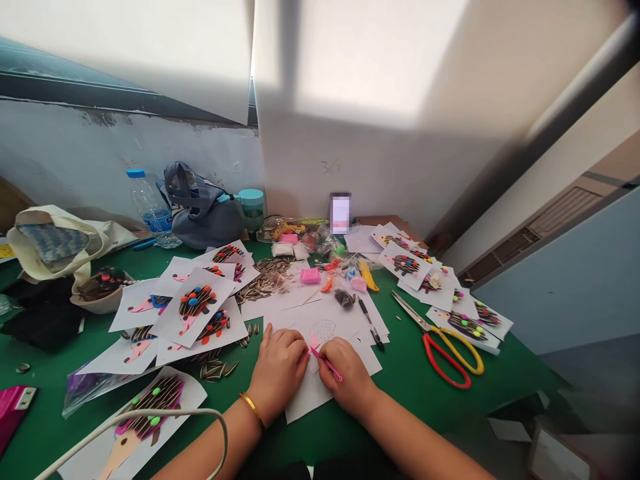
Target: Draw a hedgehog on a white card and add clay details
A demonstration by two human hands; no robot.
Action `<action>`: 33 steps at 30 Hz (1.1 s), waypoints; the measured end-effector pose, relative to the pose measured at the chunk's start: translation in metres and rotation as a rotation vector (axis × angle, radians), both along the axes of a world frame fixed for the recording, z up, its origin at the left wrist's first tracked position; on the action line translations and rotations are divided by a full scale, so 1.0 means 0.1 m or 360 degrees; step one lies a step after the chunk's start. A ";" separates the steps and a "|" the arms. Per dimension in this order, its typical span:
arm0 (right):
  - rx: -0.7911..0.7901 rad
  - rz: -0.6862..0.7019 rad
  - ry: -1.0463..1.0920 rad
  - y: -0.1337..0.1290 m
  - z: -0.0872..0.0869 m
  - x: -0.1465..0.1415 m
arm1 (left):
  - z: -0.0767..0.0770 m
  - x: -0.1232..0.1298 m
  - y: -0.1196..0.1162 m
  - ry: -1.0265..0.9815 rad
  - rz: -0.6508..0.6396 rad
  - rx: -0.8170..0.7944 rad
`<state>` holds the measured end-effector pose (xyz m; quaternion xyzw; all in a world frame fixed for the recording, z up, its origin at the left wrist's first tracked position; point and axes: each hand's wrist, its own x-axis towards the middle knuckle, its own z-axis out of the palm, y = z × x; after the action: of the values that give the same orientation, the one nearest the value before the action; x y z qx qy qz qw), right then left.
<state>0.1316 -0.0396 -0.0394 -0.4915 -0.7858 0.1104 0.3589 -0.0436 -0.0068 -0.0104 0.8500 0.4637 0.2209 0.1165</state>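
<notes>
- Hand, the right one (346, 373), pinches a slim pink tool (333, 371), its tip at a pink patch (314, 340) on the drawing sheet (305, 402).
- Left hand (280, 363) rests half-curled on that sheet; whether it grips anything, I cannot tell.
- Beyond, a black pen (370, 322).
- Rightward on the worktop (520, 370), scissors (428, 327).

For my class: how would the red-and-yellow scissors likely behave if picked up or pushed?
The scissors look stiff and probably fairly heavy, given the long metal blades. Lying flat on the green table, they'd likely slide rather than roll. Lifted by the red handle alone, they might swing open.
</notes>
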 end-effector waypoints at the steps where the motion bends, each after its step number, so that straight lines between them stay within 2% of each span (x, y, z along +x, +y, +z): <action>1: 0.0000 0.0020 -0.0007 0.00 0.00 0.00 | -0.01 0.00 0.00 0.0005 0.0003 0.0008; 11: 0.0032 0.0050 -0.0100 -0.01 0.00 -0.02 | -0.03 0.02 0.01 0.0007 0.0014 0.0003; 19: 0.0128 -0.0097 -0.0269 0.00 -0.07 -0.05 | -0.05 -0.01 0.01 -0.0064 -0.0027 -0.0017; 24: 0.0025 -0.0024 0.0052 -0.01 0.01 0.00 | -0.01 -0.06 -0.02 -0.0026 0.0020 0.0017; 27: -0.0077 -0.0107 0.0260 -0.01 0.06 0.05 | -0.01 -0.09 -0.03 0.0059 0.0004 0.0066; 33: -0.0237 -0.0205 0.0462 -0.01 0.09 0.09 | -0.05 -0.08 -0.07 0.0223 -0.0049 0.0224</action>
<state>0.1408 -0.0408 -0.0306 -0.5451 -0.6821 0.2149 0.4374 -0.0514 -0.0140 -0.0158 0.8765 0.4410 0.1911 0.0272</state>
